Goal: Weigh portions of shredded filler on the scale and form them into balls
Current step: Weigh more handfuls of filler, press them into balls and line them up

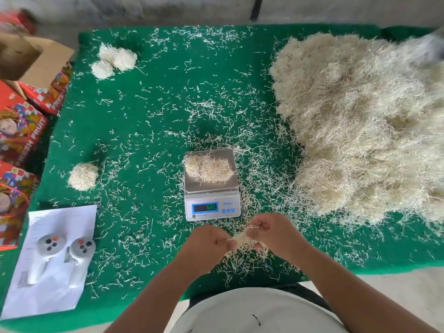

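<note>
A small digital scale (212,207) stands mid-table with a loose portion of pale shredded filler (208,169) on its steel pan; its display is lit. Just in front of it, my left hand (206,246) and my right hand (276,236) each pinch an end of a small tuft of filler (242,239) stretched between them. A big heap of filler (365,126) covers the right of the green table (149,131). One formed ball (83,176) lies at the left, and a cluster of balls (114,60) sits at the far left.
Loose shreds litter the table. Two white handheld controllers (62,251) lie on a paper sheet (55,292) at the front left. Red printed fruit boxes (19,131) and an open cardboard box (28,61) stand beside the table's left edge.
</note>
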Demonstrator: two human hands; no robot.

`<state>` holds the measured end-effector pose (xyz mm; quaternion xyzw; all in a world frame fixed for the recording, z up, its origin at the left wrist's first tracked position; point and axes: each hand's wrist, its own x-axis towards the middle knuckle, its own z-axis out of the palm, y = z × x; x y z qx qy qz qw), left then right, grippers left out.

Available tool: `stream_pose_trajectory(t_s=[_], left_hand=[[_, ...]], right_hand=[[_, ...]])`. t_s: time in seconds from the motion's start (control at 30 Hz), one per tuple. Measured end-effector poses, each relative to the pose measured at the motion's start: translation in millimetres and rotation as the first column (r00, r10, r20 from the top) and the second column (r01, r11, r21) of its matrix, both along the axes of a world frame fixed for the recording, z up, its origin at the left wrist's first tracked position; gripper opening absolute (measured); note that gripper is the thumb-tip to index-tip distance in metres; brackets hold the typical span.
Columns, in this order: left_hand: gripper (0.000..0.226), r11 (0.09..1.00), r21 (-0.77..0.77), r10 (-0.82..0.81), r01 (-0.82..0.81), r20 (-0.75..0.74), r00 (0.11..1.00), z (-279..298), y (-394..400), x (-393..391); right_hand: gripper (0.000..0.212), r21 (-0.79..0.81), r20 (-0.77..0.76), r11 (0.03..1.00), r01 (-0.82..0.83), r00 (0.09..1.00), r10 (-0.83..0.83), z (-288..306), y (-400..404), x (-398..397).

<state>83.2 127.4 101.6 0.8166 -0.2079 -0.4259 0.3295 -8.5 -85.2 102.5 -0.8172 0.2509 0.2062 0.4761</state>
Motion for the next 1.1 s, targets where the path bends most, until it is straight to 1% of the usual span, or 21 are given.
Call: stream_pose_trajectory(t_s=[0.13, 0.23, 0.3, 0.37, 0.43, 0.47, 0.5, 0.6, 0.63, 0.67, 0.73, 0.77, 0.87, 0.97, 1.03, 1.1], left_hand=[[0.027, 0.999, 0.034, -0.002, 0.004, -0.053, 0.999, 4.1, -11.0, 10.8], [0.027, 0.990, 0.112, -0.078, 0.080, -0.021, 0.997, 5.7, -9.1, 22.0], [0.023, 0.974, 0.182, -0.134, 0.135, -0.018, 0.991, 5.5, 2.4, 32.2], [0.022, 0.959, 0.240, -0.158, 0.151, 0.008, 0.987, 6.8, 19.3, 45.3], [0.020, 0.961, 0.244, -0.144, 0.130, 0.040, 0.989, 14.0, 30.7, 58.6], [0.020, 0.969, 0.221, -0.121, 0.107, 0.051, 0.991, 19.9, 30.7, 64.9], [0.020, 0.980, 0.185, -0.083, 0.070, 0.064, 0.995, 26.4, 26.6, 71.4], [0.013, 0.996, 0.017, 0.086, -0.088, 0.098, 0.991, 43.8, -0.1, 96.4], [0.012, 0.989, -0.047, 0.142, -0.138, 0.095, 0.985, 47.6, -11.3, 107.4], [0.013, 0.977, -0.105, 0.195, -0.186, 0.080, 0.978, 49.3, -22.4, 119.9], [0.015, 0.951, -0.166, 0.273, -0.262, 0.049, 0.961, 45.5, -42.5, 145.6], [0.020, 0.945, -0.166, 0.294, -0.283, 0.048, 0.954, 40.8, -51.1, 157.4], [0.033, 0.945, -0.092, 0.321, -0.315, 0.056, 0.945, 16.4, -65.9, 184.7], [0.045, 0.937, -0.031, 0.349, -0.348, 0.088, 0.933, -5.0, -59.0, 197.3], [0.042, 0.921, -0.018, 0.388, -0.390, 0.167, 0.907, -13.1, -39.2, 203.0], [0.031, 0.915, 0.034, 0.378, -0.402, 0.278, 0.883, -21.1, -11.3, 206.6]], right_hand=[[0.008, -0.025, -0.002, 0.999, 0.046, 0.999, -0.046, -7.6, -9.4, 1.0], [0.011, -0.146, 0.056, 0.978, 0.150, 0.988, -0.144, -10.4, -33.9, -1.7], [0.011, -0.282, 0.058, 0.926, 0.251, 0.968, -0.245, -13.5, -68.9, -13.7], [0.014, -0.407, 0.045, 0.849, 0.335, 0.936, -0.348, -19.6, -109.5, -34.4], [0.011, -0.490, 0.038, 0.777, 0.396, 0.900, -0.435, -27.2, -142.0, -56.2], [0.013, -0.506, 0.032, 0.760, 0.408, 0.889, -0.456, -31.2, -152.0, -63.5], [0.020, -0.494, 0.014, 0.768, 0.408, 0.886, -0.463, -37.1, -158.5, -67.7], [0.062, -0.400, -0.092, 0.843, 0.361, 0.899, -0.429, -54.6, -154.1, -67.9], [0.072, -0.377, -0.118, 0.853, 0.361, 0.895, -0.431, -58.6, -147.2, -66.6], [0.076, -0.353, -0.128, 0.856, 0.378, 0.887, -0.445, -62.0, -140.0, -65.4], [0.076, -0.317, -0.125, 0.850, 0.420, 0.870, -0.477, -66.6, -128.3, -64.5], [0.075, -0.308, -0.124, 0.850, 0.428, 0.868, -0.481, -67.3, -124.5, -64.4], [0.073, -0.311, -0.121, 0.857, 0.412, 0.877, -0.465, -65.6, -120.7, -63.6], [0.072, -0.332, -0.098, 0.846, 0.417, 0.877, -0.471, -58.8, -128.8, -66.7], [0.068, -0.373, -0.067, 0.832, 0.412, 0.882, -0.467, -51.8, -137.9, -70.0], [0.065, -0.380, -0.022, 0.809, 0.449, 0.870, -0.493, -43.9, -143.6, -70.6]])
